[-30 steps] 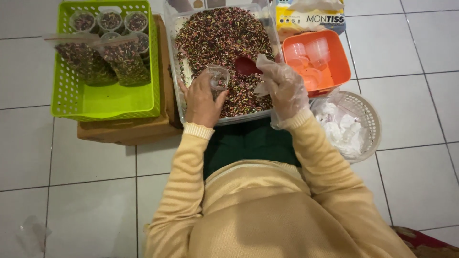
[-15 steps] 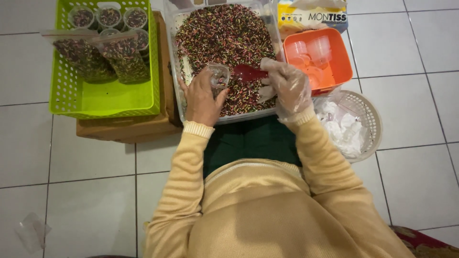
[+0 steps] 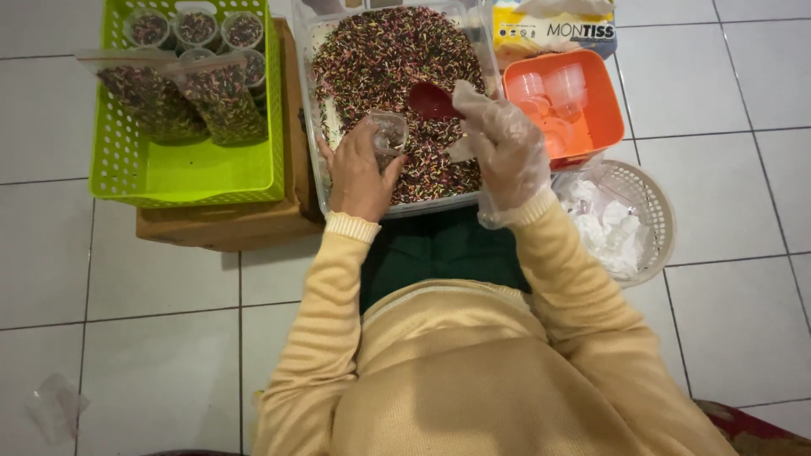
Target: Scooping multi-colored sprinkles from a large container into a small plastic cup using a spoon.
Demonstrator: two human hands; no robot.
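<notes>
My left hand point(image 3: 358, 173) holds a small clear plastic cup point(image 3: 389, 133) over a clear tub point(image 3: 309, 93) full of dark multicoloured sprinkles point(image 3: 384, 51). The cup has some sprinkles in it. My right hand point(image 3: 505, 143), in a thin clear plastic glove, grips a red spoon point(image 3: 432, 101) whose bowl lies over the sprinkles just right of the cup.
A green basket point(image 3: 186, 173) on a cardboard box point(image 3: 228, 228) at left holds filled cups and bags of sprinkles. An orange tub point(image 3: 596, 110) of empty clear cups sits at right. Below it is a white round basket point(image 3: 650, 203) of white lids. A tissue box point(image 3: 553, 29) stands behind.
The red spoon has moved from beside the cup's rim up and away over the sprinkles. The left hand keeps the cup in about the same place.
</notes>
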